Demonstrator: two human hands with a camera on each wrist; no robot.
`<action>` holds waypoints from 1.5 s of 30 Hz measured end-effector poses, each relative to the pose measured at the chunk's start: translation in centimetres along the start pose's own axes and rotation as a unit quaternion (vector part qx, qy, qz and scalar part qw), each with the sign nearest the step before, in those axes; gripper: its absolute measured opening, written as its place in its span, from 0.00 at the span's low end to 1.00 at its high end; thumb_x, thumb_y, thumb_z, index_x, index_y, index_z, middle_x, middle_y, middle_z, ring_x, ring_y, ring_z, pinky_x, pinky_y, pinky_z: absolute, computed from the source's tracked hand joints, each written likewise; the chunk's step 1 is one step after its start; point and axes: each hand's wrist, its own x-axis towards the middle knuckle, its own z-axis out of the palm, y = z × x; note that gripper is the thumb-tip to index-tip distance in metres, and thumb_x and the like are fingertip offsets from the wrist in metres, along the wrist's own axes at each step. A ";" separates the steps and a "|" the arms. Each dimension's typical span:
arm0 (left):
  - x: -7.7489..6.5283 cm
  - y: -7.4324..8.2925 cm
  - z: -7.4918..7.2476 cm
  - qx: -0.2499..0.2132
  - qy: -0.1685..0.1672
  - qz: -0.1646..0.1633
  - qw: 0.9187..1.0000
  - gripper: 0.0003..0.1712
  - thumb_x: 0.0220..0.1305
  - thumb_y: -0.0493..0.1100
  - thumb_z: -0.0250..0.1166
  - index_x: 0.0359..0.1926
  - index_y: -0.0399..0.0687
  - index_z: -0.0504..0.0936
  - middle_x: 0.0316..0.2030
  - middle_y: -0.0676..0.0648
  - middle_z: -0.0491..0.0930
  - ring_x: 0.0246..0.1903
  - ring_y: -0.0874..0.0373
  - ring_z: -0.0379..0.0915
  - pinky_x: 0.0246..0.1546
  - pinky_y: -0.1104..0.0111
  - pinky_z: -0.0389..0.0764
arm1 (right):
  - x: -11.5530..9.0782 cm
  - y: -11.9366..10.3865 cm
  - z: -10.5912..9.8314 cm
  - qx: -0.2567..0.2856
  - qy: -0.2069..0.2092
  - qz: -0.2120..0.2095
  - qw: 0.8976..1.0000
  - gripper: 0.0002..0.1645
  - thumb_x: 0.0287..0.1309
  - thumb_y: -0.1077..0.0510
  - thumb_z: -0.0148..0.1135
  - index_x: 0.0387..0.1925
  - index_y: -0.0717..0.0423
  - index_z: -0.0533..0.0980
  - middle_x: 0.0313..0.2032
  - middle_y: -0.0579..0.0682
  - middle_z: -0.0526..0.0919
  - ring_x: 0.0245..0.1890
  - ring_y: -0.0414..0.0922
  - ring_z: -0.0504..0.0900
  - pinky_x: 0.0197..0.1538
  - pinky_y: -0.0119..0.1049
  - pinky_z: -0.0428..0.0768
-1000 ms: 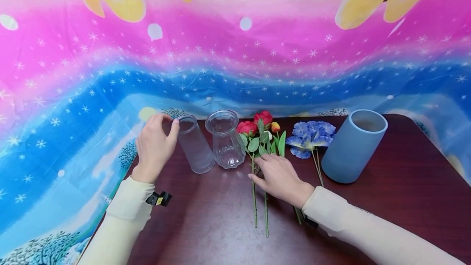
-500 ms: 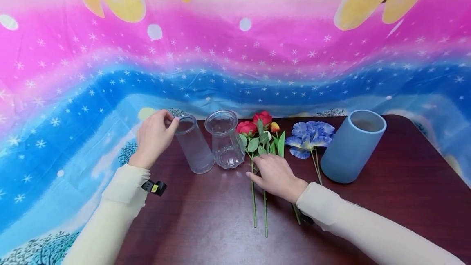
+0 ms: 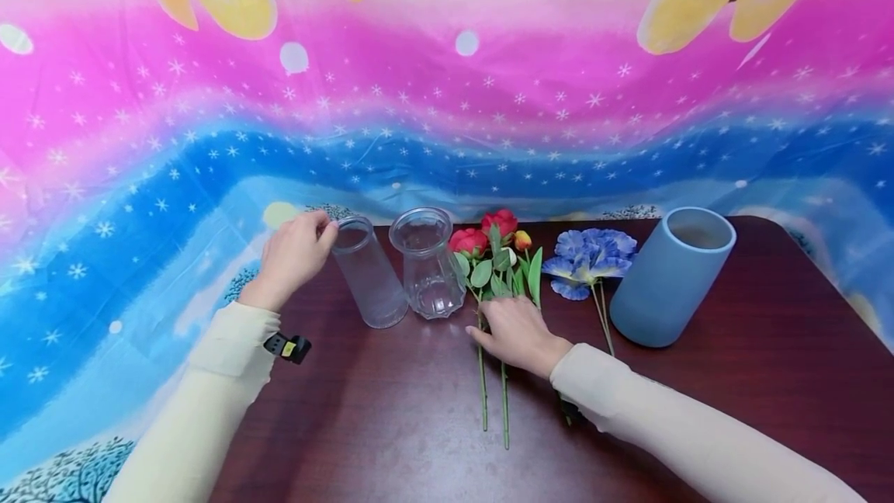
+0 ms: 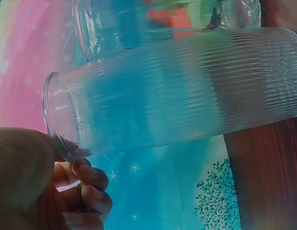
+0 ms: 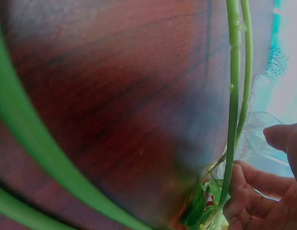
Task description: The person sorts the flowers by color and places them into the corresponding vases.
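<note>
1. Left hand (image 3: 296,251): thumb and finger pinch the ribbed vase at its rim, on the left side; the other fingers are bent and hold nothing.
2. Ribbed vase (image 3: 373,289), glass: stands on the table (image 3: 391,425), long axis running upward, mouth up; it lies to the right of and below the left hand, the nearer hand.
3. Clear vase (image 3: 433,282), flared rim: just beside the ribbed vase, between it and the flowers.
4. Red flowers (image 3: 468,241), with leaves and an orange bud (image 3: 522,240): lying on the table, heads away from the person, stems (image 3: 505,410) pointing toward the person.
5. Right hand (image 3: 517,332): laid over the stems below the leaves; thumb spread apart, bent fingertips touching stems, no pinch showing.
6. Blue flowers (image 3: 590,254): lying right of the bunch.
7. Blue vase (image 3: 667,286): standing, farthest right.
</note>
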 end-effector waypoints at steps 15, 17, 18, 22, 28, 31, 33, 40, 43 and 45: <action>-0.1 0.0 -0.3 0.003 -0.031 -0.008 0.999 0.20 0.79 0.52 0.47 0.28 0.48 0.70 0.22 0.47 0.67 0.23 0.51 0.65 0.21 0.63 0.63 | 1.1 -0.4 0.8 0.040 -0.032 0.054 0.997 0.33 0.63 0.47 0.68 0.07 0.46 0.62 0.09 0.41 0.62 0.12 0.42 0.67 0.18 0.37 0.62; -0.1 0.1 -0.2 0.004 -0.031 -0.007 0.999 0.21 0.79 0.52 0.46 0.29 0.48 0.70 0.22 0.47 0.67 0.23 0.51 0.64 0.20 0.63 0.63 | 1.2 -0.5 1.0 0.035 -0.038 0.064 0.997 0.32 0.62 0.47 0.69 0.08 0.46 0.64 0.09 0.42 0.65 0.13 0.42 0.69 0.18 0.39 0.65; -0.1 0.1 -0.2 0.004 -0.031 -0.007 0.999 0.21 0.79 0.52 0.47 0.28 0.48 0.70 0.21 0.47 0.67 0.22 0.51 0.64 0.20 0.63 0.63 | 1.2 -0.5 1.0 0.033 -0.042 0.068 0.996 0.32 0.62 0.47 0.69 0.08 0.46 0.65 0.10 0.43 0.66 0.13 0.43 0.70 0.18 0.39 0.66; -0.1 0.2 -0.1 0.005 -0.030 -0.008 1.000 0.20 0.79 0.52 0.47 0.28 0.48 0.69 0.21 0.47 0.67 0.22 0.51 0.64 0.19 0.63 0.63 | 1.3 -0.5 1.1 0.026 -0.053 0.085 0.995 0.33 0.60 0.46 0.70 0.07 0.46 0.64 0.10 0.43 0.64 0.14 0.43 0.71 0.17 0.40 0.66; 0.0 0.2 -0.2 0.006 -0.033 -0.010 0.999 0.21 0.79 0.53 0.46 0.29 0.49 0.70 0.22 0.47 0.67 0.23 0.50 0.65 0.21 0.62 0.64 | 1.4 -0.5 0.9 0.026 -0.073 0.109 0.991 0.34 0.58 0.46 0.71 0.06 0.46 0.62 0.10 0.42 0.62 0.13 0.43 0.69 0.16 0.39 0.64; 0.0 0.2 -0.2 0.006 -0.034 -0.010 0.999 0.21 0.79 0.53 0.45 0.29 0.48 0.71 0.22 0.47 0.68 0.23 0.50 0.65 0.21 0.62 0.64 | 1.6 -0.5 0.6 0.032 -0.077 0.120 0.989 0.32 0.58 0.49 0.70 0.07 0.46 0.62 0.10 0.42 0.61 0.13 0.42 0.68 0.16 0.39 0.64; 0.0 0.1 -0.2 0.006 -0.034 -0.011 0.999 0.21 0.79 0.53 0.45 0.29 0.49 0.71 0.22 0.47 0.68 0.23 0.50 0.66 0.20 0.62 0.64 | 1.6 -0.4 0.4 0.040 -0.076 0.126 0.988 0.31 0.57 0.51 0.69 0.06 0.45 0.61 0.10 0.41 0.59 0.13 0.42 0.66 0.16 0.39 0.65; -0.1 0.1 -0.4 0.007 -0.036 -0.011 0.999 0.21 0.79 0.53 0.45 0.30 0.48 0.72 0.23 0.46 0.70 0.24 0.50 0.67 0.21 0.62 0.65 | 1.8 0.0 -0.3 0.062 -0.083 0.145 0.984 0.31 0.56 0.53 0.66 0.05 0.44 0.58 0.09 0.39 0.55 0.14 0.41 0.63 0.18 0.38 0.65; -0.1 0.2 -0.5 0.006 -0.037 -0.010 0.999 0.21 0.79 0.53 0.45 0.31 0.48 0.72 0.24 0.46 0.70 0.25 0.49 0.68 0.21 0.62 0.65 | 1.6 0.0 -0.7 0.081 -0.077 0.150 0.982 0.32 0.56 0.53 0.65 0.05 0.45 0.58 0.09 0.39 0.53 0.14 0.40 0.57 0.17 0.35 0.59; -0.1 0.3 -0.5 0.006 -0.037 -0.009 0.999 0.21 0.79 0.53 0.45 0.31 0.48 0.72 0.24 0.46 0.71 0.26 0.49 0.68 0.21 0.62 0.65 | 1.4 0.1 -1.0 0.094 -0.072 0.153 0.981 0.33 0.56 0.53 0.65 0.05 0.45 0.57 0.08 0.39 0.51 0.14 0.39 0.53 0.17 0.34 0.55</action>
